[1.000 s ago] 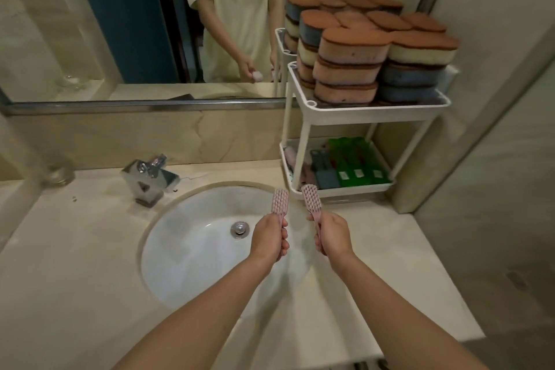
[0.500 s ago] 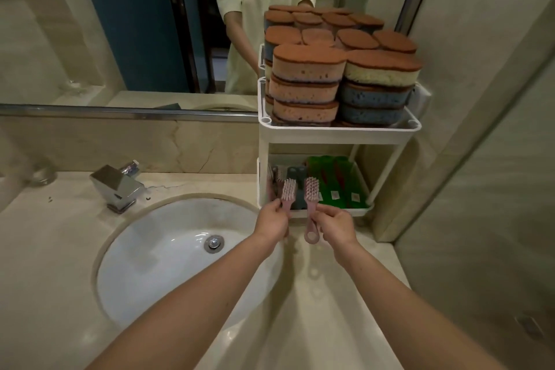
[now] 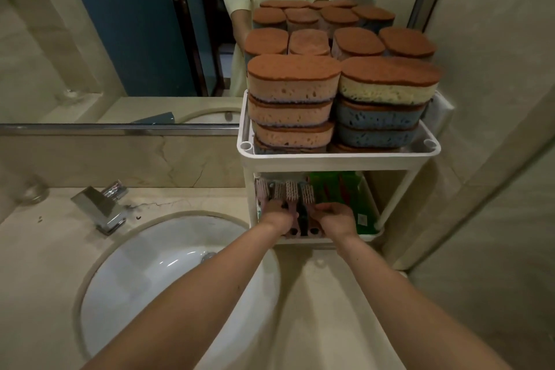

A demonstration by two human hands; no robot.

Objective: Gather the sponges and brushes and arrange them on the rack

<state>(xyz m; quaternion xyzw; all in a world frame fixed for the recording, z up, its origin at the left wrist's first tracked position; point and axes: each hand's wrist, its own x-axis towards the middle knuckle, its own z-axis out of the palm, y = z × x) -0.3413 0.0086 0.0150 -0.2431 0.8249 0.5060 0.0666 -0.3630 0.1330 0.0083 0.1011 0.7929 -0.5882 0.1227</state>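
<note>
Reaching into the lower shelf of the rack (image 3: pixel 336 158) at twelve o'clock, left hand (image 3: pixel 277 216) and right hand (image 3: pixel 336 218) curl around pink brushes (image 3: pixel 291 191).

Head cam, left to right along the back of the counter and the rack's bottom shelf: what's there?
Clear glass cup → chrome square faucet → pink bristle brushes on the white plastic rack → green packaged items.
</note>
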